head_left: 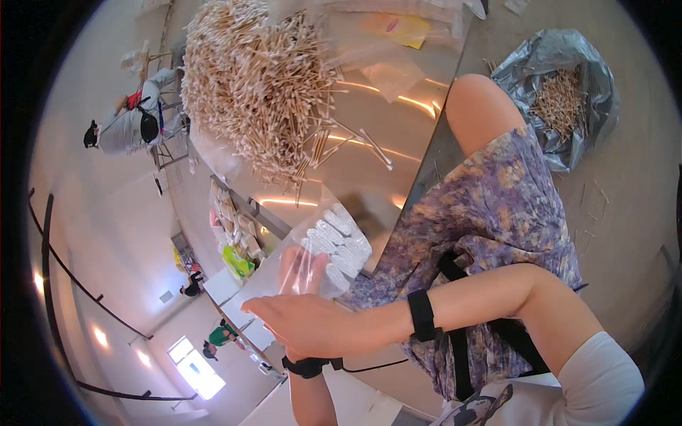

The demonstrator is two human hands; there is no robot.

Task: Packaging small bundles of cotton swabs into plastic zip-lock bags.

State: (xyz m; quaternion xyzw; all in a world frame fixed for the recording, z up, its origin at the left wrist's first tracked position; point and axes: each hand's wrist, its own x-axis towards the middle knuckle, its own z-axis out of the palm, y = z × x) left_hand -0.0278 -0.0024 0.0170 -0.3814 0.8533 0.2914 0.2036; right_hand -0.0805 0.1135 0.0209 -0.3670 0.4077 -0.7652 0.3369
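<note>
A clear plastic bag [328, 290] with several white, grainy-looking bundles inside is held up in front of me. My right hand [305, 323] crosses over the bag's open-looking end, its fingers closed on the plastic edge. Behind it comes my left hand [304, 270], whose fingers show through the film, wrapped round the bag's side; its palm is hidden by the right hand. Black bands sit on both wrists. Beyond the bag, a big heap of loose cotton swabs [249, 85] covers part of a shiny metal table [376, 184].
A grey plastic sack [600, 92] of swabs stands on the floor beside my knee, with stray swabs [593, 213] near it. Clear bags and a yellow packet [401, 30] lie on the table. Packages [238, 231] sit beyond its edge. Other people [138, 117] are in the room.
</note>
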